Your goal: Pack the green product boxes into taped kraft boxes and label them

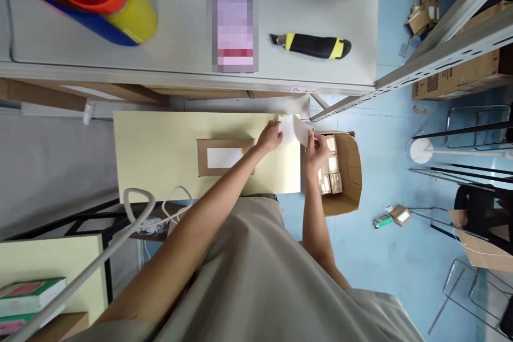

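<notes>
My right hand (316, 152) pinches a white label sheet (301, 131) by its corner, and the sheet bends upward. Beside it, my left hand (271, 137) has its fingers curled against the left edge of white label paper (285, 131) at the table's right end. Whether the two sheets are joined is hard to make out. A closed brown cardboard box (203, 158) lies on the pale yellow table (156, 155), left of my left forearm. On its top is a white label (224, 158) with a small yellow mark.
Right of the table stands an open carton (348, 176) with several small boxes (333, 164) inside. The grey shelf (180, 26) in front holds a yellow-and-black utility knife (316, 46), its blade out, and a tape dispenser (92, 0). A white cable (140, 195) loops near the table's left front edge.
</notes>
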Tool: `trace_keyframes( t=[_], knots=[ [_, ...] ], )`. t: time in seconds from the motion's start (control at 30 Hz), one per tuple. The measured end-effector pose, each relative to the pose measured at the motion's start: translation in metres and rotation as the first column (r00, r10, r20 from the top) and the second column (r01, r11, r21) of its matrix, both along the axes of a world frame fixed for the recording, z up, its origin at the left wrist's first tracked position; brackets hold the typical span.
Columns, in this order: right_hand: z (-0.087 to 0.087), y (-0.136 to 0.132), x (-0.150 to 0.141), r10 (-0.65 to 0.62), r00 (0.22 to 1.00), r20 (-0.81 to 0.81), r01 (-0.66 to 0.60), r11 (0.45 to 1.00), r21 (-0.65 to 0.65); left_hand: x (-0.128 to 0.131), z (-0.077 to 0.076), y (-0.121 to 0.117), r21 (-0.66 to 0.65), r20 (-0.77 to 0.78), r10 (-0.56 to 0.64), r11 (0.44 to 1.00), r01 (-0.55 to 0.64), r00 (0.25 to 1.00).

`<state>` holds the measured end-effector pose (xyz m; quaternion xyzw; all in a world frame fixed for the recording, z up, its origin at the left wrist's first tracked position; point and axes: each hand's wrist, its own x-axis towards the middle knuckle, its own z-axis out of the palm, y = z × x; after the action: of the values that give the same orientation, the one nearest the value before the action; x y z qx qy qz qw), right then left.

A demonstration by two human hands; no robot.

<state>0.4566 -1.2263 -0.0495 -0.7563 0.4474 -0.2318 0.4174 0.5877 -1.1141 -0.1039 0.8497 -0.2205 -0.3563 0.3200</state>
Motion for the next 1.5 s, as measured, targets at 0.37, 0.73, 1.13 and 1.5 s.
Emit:
trace_keyframes(
  t=[0.37, 0.73, 1.13, 1.5],
  knots=[
    [0.028, 0.077, -0.049, 0.025, 0.998, 0.053, -0.041, 0.946, 0.321, -0.049, 0.082, 0.183, -0.324, -0.528, 0.158, 0.871, -0.370, 0.835],
    [0.055, 0.163, -0.022, 0.229, 0.972, 0.057, -0.222, 0.804, 0.551, -0.053, 0.142, 0.284, -0.436, -0.535, 0.075, 0.828, -0.351, 0.842],
    [0.096, 0.268, -0.009, 0.520, 0.842, -0.142, -0.476, 0.841, 0.257, -0.050, 0.147, 0.351, -0.518, -0.390, 0.158, 0.777, -0.358, 0.907],
    [0.154, 0.335, -0.014, 0.635, 0.734, -0.239, -0.676, 0.716, -0.175, -0.038, 0.145, 0.383, -0.564, -0.275, 0.130, 0.780, -0.269, 0.953]
  ],
)
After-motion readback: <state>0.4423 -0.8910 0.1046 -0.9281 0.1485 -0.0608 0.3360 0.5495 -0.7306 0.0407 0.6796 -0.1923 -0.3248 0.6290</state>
